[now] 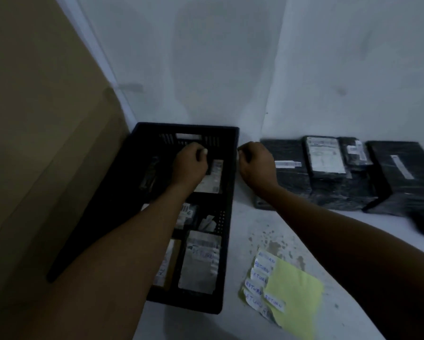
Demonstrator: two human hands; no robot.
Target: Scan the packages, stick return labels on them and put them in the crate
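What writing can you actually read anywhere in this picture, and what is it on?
"RETURN": handwritten white paper labels along the yellow-green backing sheet.
"RETURN", faint: grey flat package in the black plastic crate.
Printed labels on the black wrapped packages: too blurred to read.

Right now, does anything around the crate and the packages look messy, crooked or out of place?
Mostly tidy. The return labels hang crookedly off the left edge of the yellow sheet, overlapping at different angles. In the crate, a crumpled white scrap lies loose between the packages. The floor beyond the sheet is stained.
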